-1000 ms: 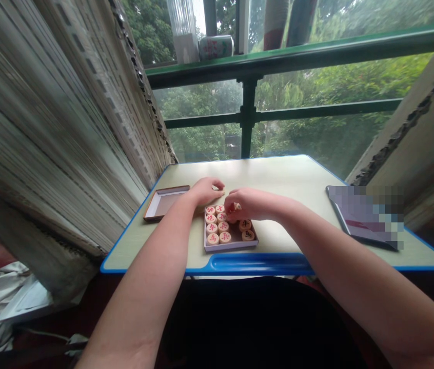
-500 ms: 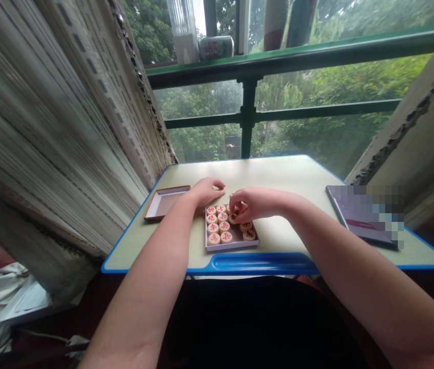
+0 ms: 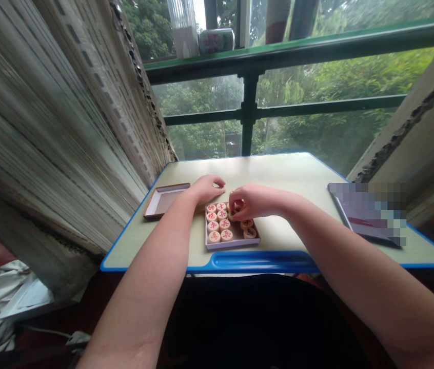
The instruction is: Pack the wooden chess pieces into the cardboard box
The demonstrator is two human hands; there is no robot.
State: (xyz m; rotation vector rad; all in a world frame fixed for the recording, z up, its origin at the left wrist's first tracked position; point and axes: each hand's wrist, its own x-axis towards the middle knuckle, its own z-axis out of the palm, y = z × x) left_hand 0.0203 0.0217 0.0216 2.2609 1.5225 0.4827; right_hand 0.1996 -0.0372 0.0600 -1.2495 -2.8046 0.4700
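A shallow box (image 3: 236, 245) holds round wooden Chinese chess pieces, red-marked ones (image 3: 224, 224) on its left and dark-marked ones (image 3: 249, 233) on its right. My right hand (image 3: 250, 200) reaches over the box's back right part. Its fingertips are closed on a chess piece (image 3: 233, 216) inside the box, partly covered by the fingers. Just behind the box, my left hand (image 3: 206, 188) rests low over the table. Its fingers and thumb curl toward each other; what lies between them is too small to make out.
An open box lid (image 3: 159, 202) lies at the table's left. A dark flat tablet-like device (image 3: 359, 218), partly pixelated, lies at the right. The table (image 3: 278, 166) has a blue edge and front tray (image 3: 263, 260). Curtains flank the window; a can (image 3: 216, 41) sits on the sill.
Both hands stay nearly in place. The right fingers remain at the same piece in the box; the view has tilted slightly.
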